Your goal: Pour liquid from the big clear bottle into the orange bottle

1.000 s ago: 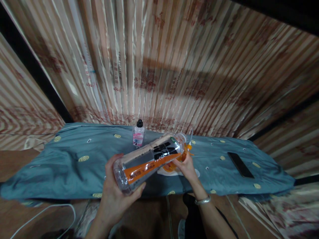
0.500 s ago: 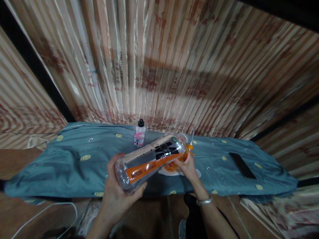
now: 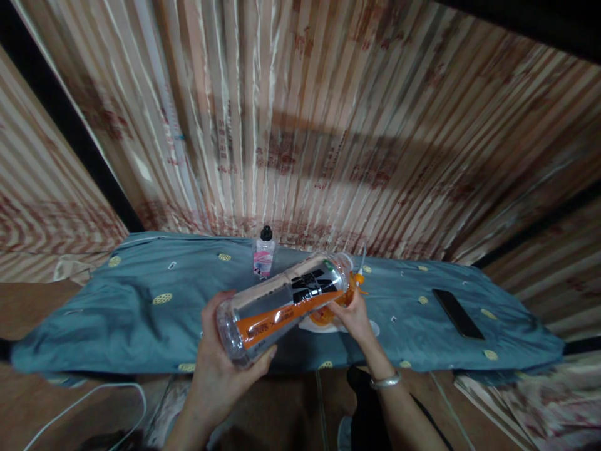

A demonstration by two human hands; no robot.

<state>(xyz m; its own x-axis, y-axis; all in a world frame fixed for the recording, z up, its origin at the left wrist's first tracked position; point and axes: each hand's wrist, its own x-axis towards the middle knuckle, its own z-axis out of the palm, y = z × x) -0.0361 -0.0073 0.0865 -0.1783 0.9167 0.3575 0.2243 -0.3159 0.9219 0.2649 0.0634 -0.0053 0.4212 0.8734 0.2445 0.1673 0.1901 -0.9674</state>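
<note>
My left hand (image 3: 220, 369) is wrapped around the base of a large clear plastic bottle (image 3: 286, 304) with a silver, black and orange label. The bottle lies tilted, its neck end lower in the picture's depth and pointing right, above an orange see-through container (image 3: 322, 315). My right hand (image 3: 353, 313) closes on the side of that container, near an orange part with a white tube (image 3: 360, 275). Much of the container is hidden behind the bottle and my fingers, and its exact kind is unclear. Whether liquid is flowing cannot be made out. A white flat piece (image 3: 307, 327) shows beneath the container.
A small bottle with a black cap and pink label (image 3: 263, 257) stands behind the large bottle. A dark phone (image 3: 457, 313) lies at the right on the teal patterned cloth (image 3: 126, 307). Pleated curtains (image 3: 282, 125) hang behind. A white cable (image 3: 94, 391) runs below left.
</note>
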